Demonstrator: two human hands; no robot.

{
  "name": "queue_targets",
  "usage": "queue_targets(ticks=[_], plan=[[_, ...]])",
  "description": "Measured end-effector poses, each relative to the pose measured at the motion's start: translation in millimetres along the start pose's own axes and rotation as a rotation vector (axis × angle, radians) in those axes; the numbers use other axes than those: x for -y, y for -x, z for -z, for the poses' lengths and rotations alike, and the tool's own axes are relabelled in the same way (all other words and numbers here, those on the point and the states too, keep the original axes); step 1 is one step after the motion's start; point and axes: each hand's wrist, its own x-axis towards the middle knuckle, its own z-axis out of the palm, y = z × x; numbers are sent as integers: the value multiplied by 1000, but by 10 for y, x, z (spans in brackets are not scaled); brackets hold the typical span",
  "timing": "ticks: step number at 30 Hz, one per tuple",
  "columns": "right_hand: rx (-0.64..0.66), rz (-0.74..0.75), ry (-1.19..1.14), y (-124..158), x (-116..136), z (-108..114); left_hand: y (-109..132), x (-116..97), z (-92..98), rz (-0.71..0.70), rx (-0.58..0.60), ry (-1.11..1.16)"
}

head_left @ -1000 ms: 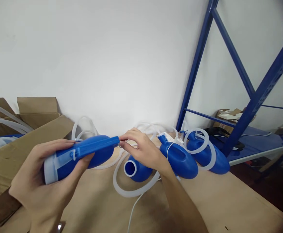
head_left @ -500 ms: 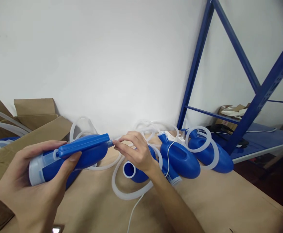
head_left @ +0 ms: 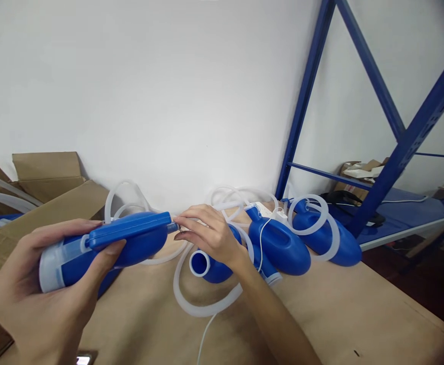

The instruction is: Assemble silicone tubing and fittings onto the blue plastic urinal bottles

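My left hand [head_left: 54, 284] is wrapped round a blue plastic bottle [head_left: 142, 238] with a whitish cap at its near-left end, held above the table. At the bottle's right end, the fingertips of my right hand [head_left: 210, 233] pinch a small piece at the tip, too small to make out clearly. Below my right hand lies another blue bottle [head_left: 218, 271] with its round white-rimmed mouth facing me. A clear tube [head_left: 207, 310] loops around it on the table.
More blue bottles [head_left: 281, 248] with coiled tubes lie to the right on the wooden table [head_left: 321, 324]. An open cardboard box [head_left: 47, 208] holding tubes stands at left. A blue metal rack [head_left: 381, 187] is at right, a white wall behind.
The view has shifted slightly. My right fingers have changed their pinch at the bottle's tip, with the fingertips now a little further apart. My left hand keeps its hold.
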Motion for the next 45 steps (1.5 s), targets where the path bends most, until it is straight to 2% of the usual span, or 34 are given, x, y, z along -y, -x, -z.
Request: queue_targets(ticks=[5, 14, 20, 24, 26, 28, 31, 34, 45], plan=[[-7, -64, -135, 1, -11, -18, -4, -59, -19, -22, 34, 26], [16, -210, -201, 3, 17, -35, -4, 25, -40, -9, 39, 41], [59, -401, -257, -65, 129, -21, -17, -14, -53, -129, 47, 85], [203, -544, -404, -120, 124, 101, -34, 59, -83, -129, 59, 87], [289, -556, -454, -124, 88, 166, -41, 96, -106, -107, 55, 80], [322, -516, -426, -105, 50, 208, -43, 116, -124, -81, 48, 64], [291, -402, -342, -57, 15, 213, -47, 114, -130, -46, 46, 57], [193, -355, -325, -27, 11, 183, -58, 92, -118, -19, 39, 83], [58, -508, -460, -45, 47, 96, -55, 69, -99, -21, 66, 47]])
